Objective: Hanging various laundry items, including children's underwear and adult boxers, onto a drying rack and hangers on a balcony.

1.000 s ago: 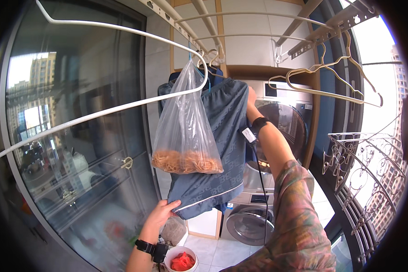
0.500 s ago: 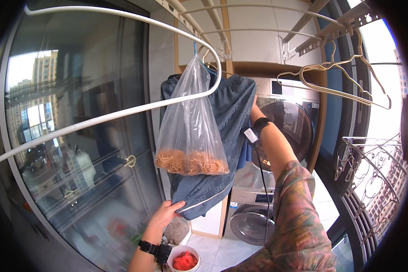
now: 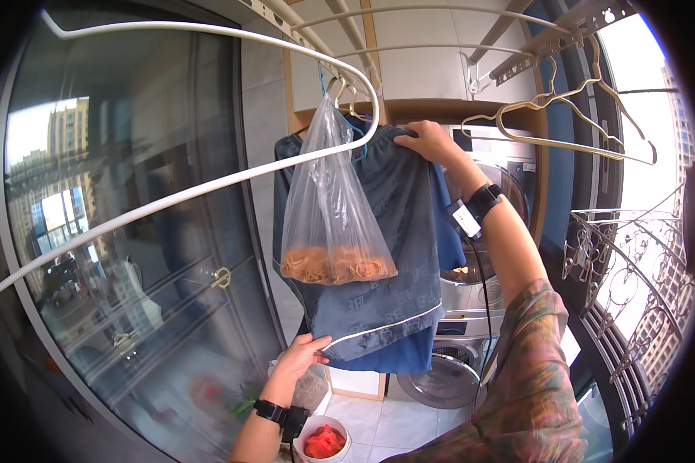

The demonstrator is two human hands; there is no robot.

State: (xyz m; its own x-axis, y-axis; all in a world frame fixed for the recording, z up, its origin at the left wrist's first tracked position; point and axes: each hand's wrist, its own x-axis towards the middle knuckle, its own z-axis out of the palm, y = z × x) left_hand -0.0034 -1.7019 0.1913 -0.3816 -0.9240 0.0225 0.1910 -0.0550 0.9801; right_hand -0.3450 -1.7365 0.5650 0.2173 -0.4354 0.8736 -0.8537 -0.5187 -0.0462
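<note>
Grey-blue patterned shorts (image 3: 409, 231) with a gathered waistband and a white stripe near the hem hang in front of me. My left hand (image 3: 300, 358) is closed, pinching the lower left corner of the hem between thumb and fingers. Up at the waistband's right end, my right hand (image 3: 431, 142) grips the cloth. Behind the shorts show a blue garment (image 3: 394, 361) and a dark garment (image 3: 286, 224). A clear plastic bag (image 3: 336, 193) with tan noodle-like bundles (image 3: 340, 266) at its bottom hangs nearer, hiding part of the shorts.
A bent white rail (image 3: 170, 202) crosses the left foreground. Gold wire hangers (image 3: 594, 153) hang at upper right. Behind stand two stacked front-loading machines, the lower one (image 3: 440, 382) partly hidden. A white bucket (image 3: 347, 446) holding a red bag stands on the floor. Glass doors (image 3: 131, 270) line the left.
My right hand has moved up from the shorts' side to the waistband's corner. The shorts now hang wider and flatter, with more blue garment showing; my left hand still pinches the hem.
</note>
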